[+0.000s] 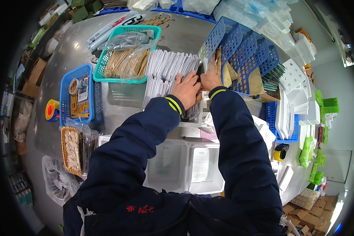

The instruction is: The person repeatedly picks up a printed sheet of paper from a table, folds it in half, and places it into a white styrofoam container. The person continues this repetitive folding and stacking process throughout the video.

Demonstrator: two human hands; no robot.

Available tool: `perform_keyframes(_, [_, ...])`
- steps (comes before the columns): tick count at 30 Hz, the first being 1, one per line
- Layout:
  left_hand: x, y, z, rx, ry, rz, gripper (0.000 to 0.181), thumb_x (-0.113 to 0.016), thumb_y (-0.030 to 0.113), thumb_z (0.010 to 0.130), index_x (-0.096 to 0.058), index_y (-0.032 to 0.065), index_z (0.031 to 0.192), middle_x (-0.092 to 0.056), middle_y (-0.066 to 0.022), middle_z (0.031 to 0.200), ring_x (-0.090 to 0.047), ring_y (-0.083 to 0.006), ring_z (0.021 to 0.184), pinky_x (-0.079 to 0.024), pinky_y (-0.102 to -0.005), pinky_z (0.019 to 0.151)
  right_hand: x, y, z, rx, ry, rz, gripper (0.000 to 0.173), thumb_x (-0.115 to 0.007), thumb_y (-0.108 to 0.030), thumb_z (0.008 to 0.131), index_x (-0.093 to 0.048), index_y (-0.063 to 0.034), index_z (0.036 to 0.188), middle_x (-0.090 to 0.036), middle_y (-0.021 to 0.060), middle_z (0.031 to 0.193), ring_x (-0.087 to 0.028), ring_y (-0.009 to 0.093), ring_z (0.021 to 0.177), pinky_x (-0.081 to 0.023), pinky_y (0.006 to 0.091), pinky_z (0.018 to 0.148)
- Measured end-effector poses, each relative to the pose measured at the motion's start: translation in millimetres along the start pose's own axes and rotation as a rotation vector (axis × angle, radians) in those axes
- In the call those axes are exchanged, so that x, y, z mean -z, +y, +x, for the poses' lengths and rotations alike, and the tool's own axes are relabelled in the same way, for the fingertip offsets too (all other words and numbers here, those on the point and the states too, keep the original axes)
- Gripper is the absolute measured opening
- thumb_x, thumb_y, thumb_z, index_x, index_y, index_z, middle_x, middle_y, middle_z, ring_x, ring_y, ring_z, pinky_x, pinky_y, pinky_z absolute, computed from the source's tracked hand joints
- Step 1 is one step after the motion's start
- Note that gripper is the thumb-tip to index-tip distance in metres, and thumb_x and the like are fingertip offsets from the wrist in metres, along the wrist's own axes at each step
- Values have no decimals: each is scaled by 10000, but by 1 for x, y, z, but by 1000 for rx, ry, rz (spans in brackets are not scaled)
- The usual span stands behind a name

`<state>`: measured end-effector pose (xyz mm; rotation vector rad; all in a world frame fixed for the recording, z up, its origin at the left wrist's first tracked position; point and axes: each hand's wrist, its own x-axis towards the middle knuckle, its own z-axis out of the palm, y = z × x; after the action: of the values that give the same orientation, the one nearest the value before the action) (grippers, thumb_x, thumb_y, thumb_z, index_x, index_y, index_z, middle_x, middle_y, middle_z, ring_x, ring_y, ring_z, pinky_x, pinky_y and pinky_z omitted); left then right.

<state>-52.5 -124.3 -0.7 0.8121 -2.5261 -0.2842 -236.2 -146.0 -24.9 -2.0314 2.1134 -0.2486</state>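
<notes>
My left hand (186, 91) rests on the right side of a dense row of white folded papers or envelopes (168, 66), its fingers apart. Beside it, my right hand (210, 79) reaches to the leftmost slot of a blue perforated file sorter (233, 44). Its fingers are curled close to a thin white slip and brown envelopes (218, 62); whether it grips any of them is hidden. Brown paper pieces (253, 82) stand in the sorter's other slots. Under my left wrist, part of a clear plastic bin (191, 122) shows.
Left of the papers sits a turquoise basket (122, 80) of brown sticks or packets under plastic bags. Farther left are a blue basket (91, 88) and a tape dispenser (51, 109). Two translucent bins (168, 165) stand before my body. White foam pieces (284, 115) occupy the right.
</notes>
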Motion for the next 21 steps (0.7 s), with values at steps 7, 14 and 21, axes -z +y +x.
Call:
perform_keyframes(7, [3, 3, 1, -3, 9, 18, 422, -549, 281, 808, -536, 64, 1170, -479, -113, 1268, -330, -277, 1291, -242, -578, 1011, -1, -23, -10, -108, 277, -155, 174, -552, -149, 754, -655, -33, 678, -640, 138, 740, -633, 324, 695, -516, 410, 642])
perform_keyframes(14, [-2, 9, 2, 49, 20, -57, 445, -585, 245, 799, -478, 105, 1208, -401, -83, 1357, -339, -247, 1299, -231, -560, 1028, 34, -20, -47, -302, 73, 701, 335, -545, -274, 873, -659, 35, 812, -651, 155, 703, -651, 247, 579, -517, 357, 573])
perform_keyframes(21, [-10, 26, 7, 2, -152, 156, 512, -484, 388, 900, -438, 50, 1281, -380, -131, 1390, -312, -286, 1314, -259, -476, 1048, 66, 0, -268, -326, 50, 1155, 322, -517, -236, 922, -623, 63, 975, -658, 102, 800, -642, 142, 656, -491, 247, 578])
